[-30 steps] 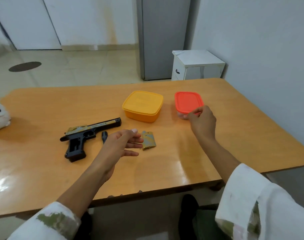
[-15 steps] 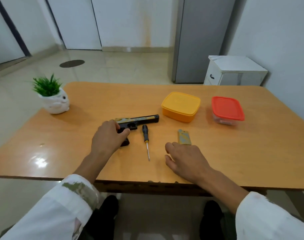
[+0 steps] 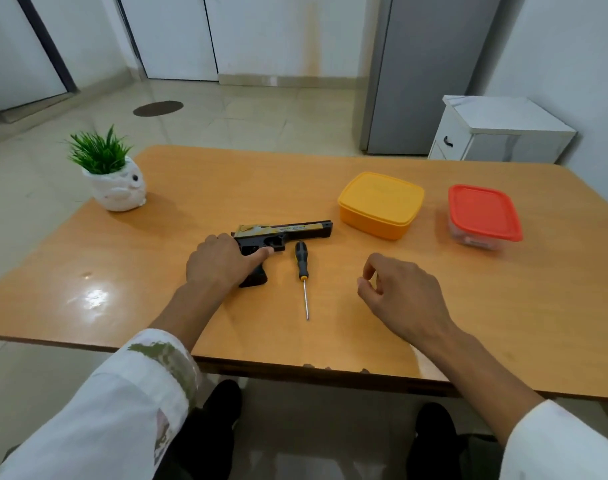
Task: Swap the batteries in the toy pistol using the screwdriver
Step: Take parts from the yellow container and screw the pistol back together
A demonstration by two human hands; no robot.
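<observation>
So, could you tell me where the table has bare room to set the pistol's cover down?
Bare wood lies between the plant pot and the toy pistol, and right of the right hand below the red-lidded container. It is crowded around the screwdriver.

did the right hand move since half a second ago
Yes. The right hand lifted off the table and curled its fingers, now covering the spot right of the screwdriver where the small cover lay.

Bare table lies open from four to six o'clock of the screwdriver. At one o'clock sits the yellow box, the red-lidded box at two (both closed); the plant pot blocks ten o'clock.
</observation>
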